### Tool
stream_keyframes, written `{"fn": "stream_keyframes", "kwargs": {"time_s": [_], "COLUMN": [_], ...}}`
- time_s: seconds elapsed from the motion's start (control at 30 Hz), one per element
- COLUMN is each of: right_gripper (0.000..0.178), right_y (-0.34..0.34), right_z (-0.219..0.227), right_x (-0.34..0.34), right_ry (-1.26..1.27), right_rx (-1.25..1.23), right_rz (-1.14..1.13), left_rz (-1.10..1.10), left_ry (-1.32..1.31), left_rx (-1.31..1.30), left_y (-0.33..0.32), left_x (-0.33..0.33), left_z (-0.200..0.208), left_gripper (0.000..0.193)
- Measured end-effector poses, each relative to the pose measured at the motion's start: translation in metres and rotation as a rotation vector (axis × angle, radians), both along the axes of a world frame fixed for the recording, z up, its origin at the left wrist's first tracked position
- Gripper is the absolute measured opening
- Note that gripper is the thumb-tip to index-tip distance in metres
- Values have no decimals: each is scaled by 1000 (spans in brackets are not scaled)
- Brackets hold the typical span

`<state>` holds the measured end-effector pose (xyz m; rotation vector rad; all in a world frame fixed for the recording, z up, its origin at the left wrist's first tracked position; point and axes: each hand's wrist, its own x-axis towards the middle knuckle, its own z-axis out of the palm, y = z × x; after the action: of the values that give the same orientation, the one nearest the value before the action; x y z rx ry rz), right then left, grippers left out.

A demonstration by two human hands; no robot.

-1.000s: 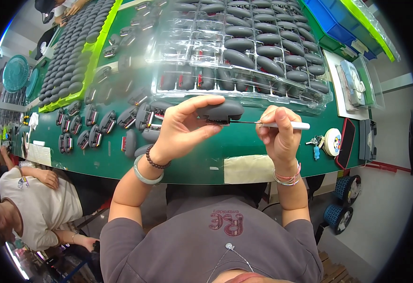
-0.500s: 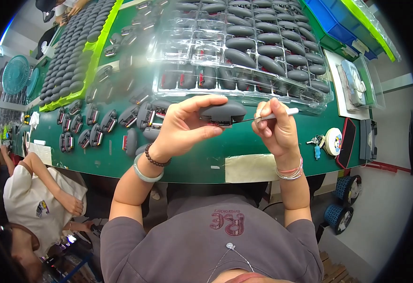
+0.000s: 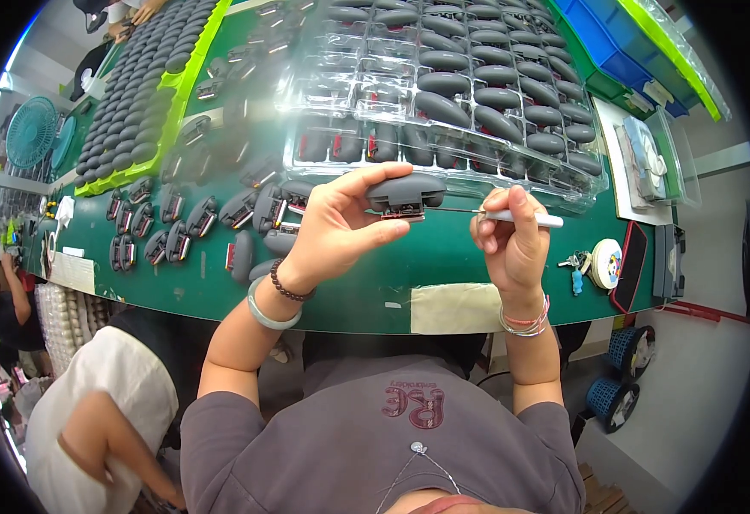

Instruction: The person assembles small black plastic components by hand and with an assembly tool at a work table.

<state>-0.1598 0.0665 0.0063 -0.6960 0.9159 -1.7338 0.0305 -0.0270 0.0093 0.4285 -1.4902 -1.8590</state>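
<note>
Near the green tabletop's (image 3: 221, 283) front edge, left hand (image 3: 332, 227) still pinched the grey part (image 3: 405, 193); right hand (image 3: 507, 240) stayed closed around a white tool (image 3: 525, 219), tip seemingly touching it.

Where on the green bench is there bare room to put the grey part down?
Bare green table shows along the near edge, between the loose grey parts on the left and the keys and tape roll on the right, beside the tan tape patch. Behind the left hand and right hand, the clear tray crowds everything.
</note>
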Motion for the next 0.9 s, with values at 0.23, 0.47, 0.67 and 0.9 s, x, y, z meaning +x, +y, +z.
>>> {"fn": "stream_keyframes", "kwargs": {"time_s": [0.23,0.47,0.67,0.9], "right_gripper": [35,35,32,32], "right_y": [1,2,5,6], "right_z": [0,3,3,2], "right_x": [-1,-2,3,2], "right_ry": [83,174,283,287], "right_rx": [-28,-71,-174,-186], "right_rz": [-41,17,-28,-23], "left_rz": [-14,-80,-75,-88], "left_ry": [-1,79,60,62], "left_rx": [-16,-59,-34,-26], "left_y": [1,1,1,2], "left_x": [-1,0,2,2], "left_z": [2,-4,-3,0], "left_gripper": [51,42,41,41]}}
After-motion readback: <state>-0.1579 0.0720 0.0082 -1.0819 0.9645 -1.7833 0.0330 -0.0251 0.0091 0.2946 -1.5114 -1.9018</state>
